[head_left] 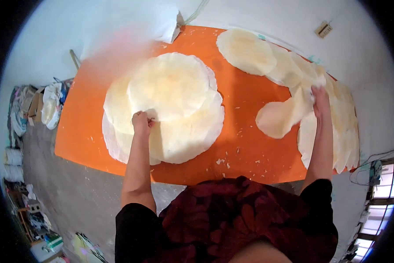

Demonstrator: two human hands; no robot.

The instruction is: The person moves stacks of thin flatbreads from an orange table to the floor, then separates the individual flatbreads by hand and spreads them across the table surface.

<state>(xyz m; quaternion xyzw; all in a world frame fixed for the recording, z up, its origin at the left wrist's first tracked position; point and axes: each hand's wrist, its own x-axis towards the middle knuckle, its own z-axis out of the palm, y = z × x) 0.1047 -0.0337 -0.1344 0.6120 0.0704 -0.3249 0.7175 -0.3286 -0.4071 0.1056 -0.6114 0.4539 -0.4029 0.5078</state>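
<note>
On the orange table, a broad pile of thin, pale round flatbreads [188,140] lies left of centre, overlapping one another. My left hand [143,122] is closed in a pinch at the lower edge of the top flatbread [170,85]. To the right, my right hand [320,97] grips a single flatbread [278,118], whose free part droops leftward over the table. Beneath and around that hand, more flatbreads [344,127] overlap in a long row along the table's right side and back edge, ending in a round one [246,51] at the back.
The orange table [245,162] carries small white flakes near its front edge. A pinkish blur [122,48] covers its back left corner. Bags and boxes [43,103] stand on the floor at left, with more clutter [39,219] below. A white wall [284,17] runs behind.
</note>
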